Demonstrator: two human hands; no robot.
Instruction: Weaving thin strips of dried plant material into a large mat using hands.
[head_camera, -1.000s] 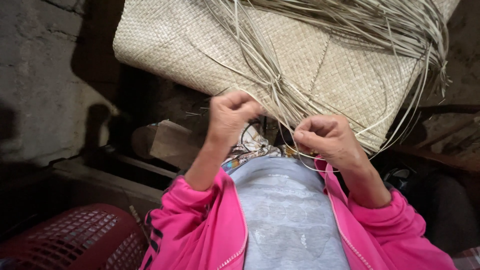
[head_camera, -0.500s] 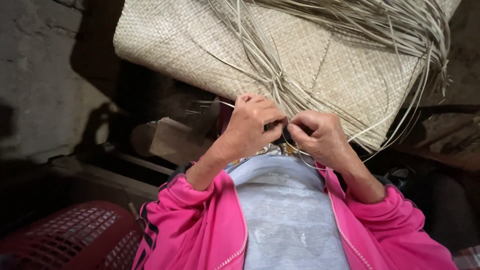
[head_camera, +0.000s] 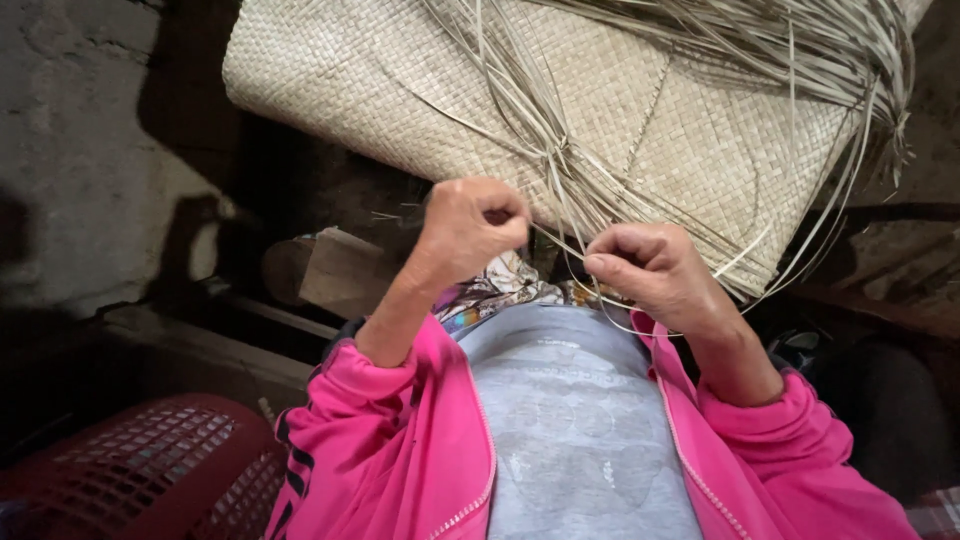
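Both grips are closed: the left hand (head_camera: 468, 228) curls into a loose fist pinching a thin strip (head_camera: 560, 235), and the right hand (head_camera: 650, 270) pinches it too, thumb pressed to forefinger. The strip stretches between the hands, just below the near edge of the woven mat (head_camera: 400, 90), from which a bundle of loose strips (head_camera: 700, 40) fans away to the right.

To do this well, I judge the strip should be kept taut and flat between the pinches, not twisted, and drawn along its own line so that it does not snap or bunch where the strands meet on the mat.

Half a second ago the hands touched, fingertips together over the strip; now they are apart, the left drawn up and out to the left, while the right has barely shifted.
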